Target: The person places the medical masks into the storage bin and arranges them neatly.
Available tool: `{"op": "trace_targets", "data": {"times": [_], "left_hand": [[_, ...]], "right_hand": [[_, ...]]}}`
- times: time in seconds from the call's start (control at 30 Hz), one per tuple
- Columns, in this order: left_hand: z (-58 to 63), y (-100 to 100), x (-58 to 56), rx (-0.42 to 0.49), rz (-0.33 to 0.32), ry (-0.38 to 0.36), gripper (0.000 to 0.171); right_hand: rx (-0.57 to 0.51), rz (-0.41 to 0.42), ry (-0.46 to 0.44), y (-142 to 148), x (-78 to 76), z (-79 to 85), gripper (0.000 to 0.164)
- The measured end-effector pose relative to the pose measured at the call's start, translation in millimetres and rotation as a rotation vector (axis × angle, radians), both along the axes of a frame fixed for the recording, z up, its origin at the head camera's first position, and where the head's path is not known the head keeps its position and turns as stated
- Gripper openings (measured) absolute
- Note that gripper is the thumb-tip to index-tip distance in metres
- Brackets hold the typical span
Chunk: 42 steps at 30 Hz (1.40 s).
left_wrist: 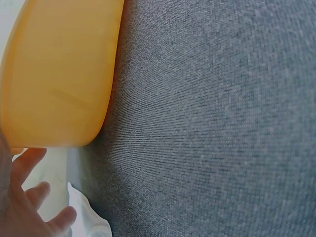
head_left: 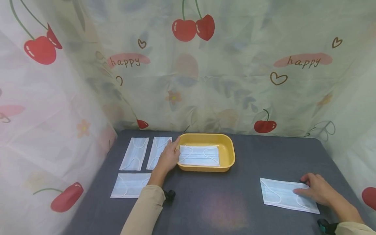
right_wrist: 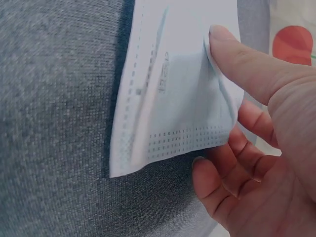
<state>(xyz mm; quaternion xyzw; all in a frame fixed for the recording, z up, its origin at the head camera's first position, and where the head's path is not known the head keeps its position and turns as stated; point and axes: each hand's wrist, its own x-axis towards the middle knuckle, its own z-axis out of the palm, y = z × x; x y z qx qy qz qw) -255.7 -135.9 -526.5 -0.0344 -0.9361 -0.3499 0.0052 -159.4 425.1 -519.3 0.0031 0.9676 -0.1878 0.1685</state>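
My left hand (head_left: pixel 168 156) is at the left end of a yellow plastic tray (head_left: pixel 229 143), its index finger reaching along the rim. In the left wrist view, the fingers (left_wrist: pixel 34 195) are spread, one touching the tray's end wall. A light-blue face mask (head_left: pixel 199 156) with white ear loops lies flat inside the tray. On the right of the table, my right hand (head_left: pixel 317 189) pinches another face mask (head_left: pixel 276 194) by its right end. The right wrist view has the thumb on top and the other fingers at and under the edge, which is slightly raised.
Left of the tray lie three more face masks: one upright at far left (head_left: pixel 134 154), one beside it (head_left: pixel 158 151) partly behind my left hand, and one crosswise in front (head_left: pixel 129 185), partly covered by my sleeve. Printed curtains (head_left: pixel 205 81) surround the dark grey table (head_left: pixel 264 153).
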Motion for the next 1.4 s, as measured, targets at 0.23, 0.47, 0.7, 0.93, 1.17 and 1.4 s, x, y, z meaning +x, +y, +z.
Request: {"op": "trace_targets", "data": {"times": [0.23,0.47,0.7,0.93,1.17,1.4], "left_hand": [[0.6,0,0.1,0.009,0.005,-0.016,0.061],[0.4,1,0.3,0.005,0.006,-0.024,0.061],[0.0,0,-0.2,-0.002,0.011,-0.026,0.061],[-1.0,0,-1.3,-0.006,0.007,-0.016,0.061],[-1.3,0,-0.5,-0.005,0.010,-0.018,0.061],[0.6,1,0.1,-0.006,0.013,-0.026,0.061]], "right_hand": [[0.003,-0.037,-0.009,0,-0.8,-0.3,0.087],[0.038,-0.164,-0.079,0,2.1,-2.6,0.107],[0.058,-0.164,-0.040,2,2.7,-3.1,0.102],[-0.066,-0.098,-0.031,9,-1.9,0.8,0.094],[-0.124,-0.047,-0.055,12,-4.0,11.3,0.080],[-0.167,-0.051,-0.011,8,-2.2,15.4,0.055]]}}
